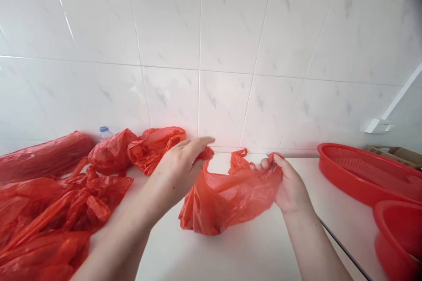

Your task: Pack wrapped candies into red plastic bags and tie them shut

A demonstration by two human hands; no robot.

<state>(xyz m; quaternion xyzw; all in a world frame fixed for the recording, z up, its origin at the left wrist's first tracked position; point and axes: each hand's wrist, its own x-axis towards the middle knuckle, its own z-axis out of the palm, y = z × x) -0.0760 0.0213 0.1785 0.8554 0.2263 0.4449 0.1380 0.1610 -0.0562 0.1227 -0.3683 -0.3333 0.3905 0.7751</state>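
A thin red plastic bag (231, 197) hangs between my two hands above the white tabletop, its sides wrinkled and partly see-through. My right hand (292, 184) is closed round one gathered end, thumb on top. At the other end, my left hand (181, 169) has a crumpled bit of the bag between thumb and fingers, with a finger stretched out. The back of this hand hides part of its grip. Just behind the bag, a loop of red plastic (239, 160) stands up near the wall.
Knotted red bags (49, 215) lie at the left, beside a red plastic roll (46, 156). A blue-capped bottle (104, 131) stands behind a filled red bag (114, 153). At right are a red sieve-like tray (346, 175), a red basin (392, 228), and a thin dark rod (344, 250).
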